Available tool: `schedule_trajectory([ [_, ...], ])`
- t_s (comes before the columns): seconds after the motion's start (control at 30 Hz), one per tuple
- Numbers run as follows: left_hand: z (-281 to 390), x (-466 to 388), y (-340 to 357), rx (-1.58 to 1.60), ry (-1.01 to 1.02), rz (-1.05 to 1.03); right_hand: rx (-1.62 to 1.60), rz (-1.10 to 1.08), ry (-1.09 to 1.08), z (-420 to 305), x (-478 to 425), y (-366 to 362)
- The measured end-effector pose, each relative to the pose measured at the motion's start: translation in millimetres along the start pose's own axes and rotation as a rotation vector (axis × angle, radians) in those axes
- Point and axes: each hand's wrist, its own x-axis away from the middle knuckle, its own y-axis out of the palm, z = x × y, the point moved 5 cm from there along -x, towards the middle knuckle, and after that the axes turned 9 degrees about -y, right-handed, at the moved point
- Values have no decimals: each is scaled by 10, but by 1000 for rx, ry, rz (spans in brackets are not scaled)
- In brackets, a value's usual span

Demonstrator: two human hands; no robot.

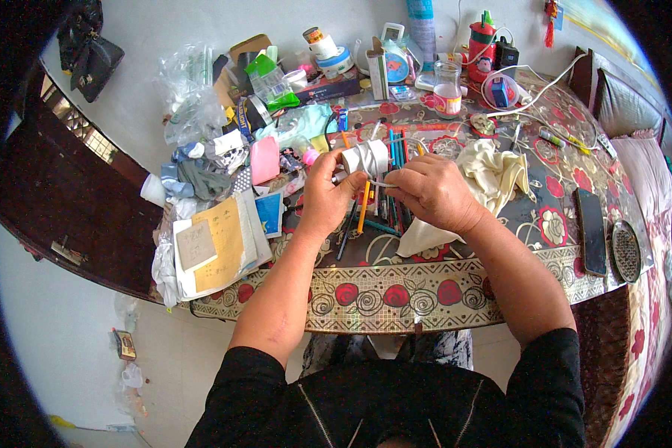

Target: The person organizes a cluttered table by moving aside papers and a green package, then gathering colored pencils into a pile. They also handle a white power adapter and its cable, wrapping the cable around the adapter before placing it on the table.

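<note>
My left hand grips a white block-shaped device, possibly a power adapter, with a pale cable wrapped around it. Just to its right, my right hand pinches a length of the same pale cable between thumb and fingers. Under and between the hands, several pens and pencils lie on the flowered tablecloth, among them a yellow pencil and a dark one. A crumpled cream cloth lies beyond my right wrist. My fingers hide part of the device and cable.
Notebooks and piled cloths lie at the left. Along the wall stand a glass jar, a red bottle and boxes. A smartphone and an oval brush lie at the right; a white cable crosses the back right.
</note>
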Motion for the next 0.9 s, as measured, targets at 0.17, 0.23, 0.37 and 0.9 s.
schedule_trajectory([
  [0.17,-100,15,-25,404,-281,-48,-113,-28,-50,-29,-4,21],
  [0.23,-114,4,-36,386,-248,-39,-110,-64,-33,-42,6,48],
  [0.37,-82,8,-46,335,-229,-38,-128,-27,-44,-26,3,20],
  [0.9,58,61,76,-186,51,-94,-87,51,134,81,31,-34],
])
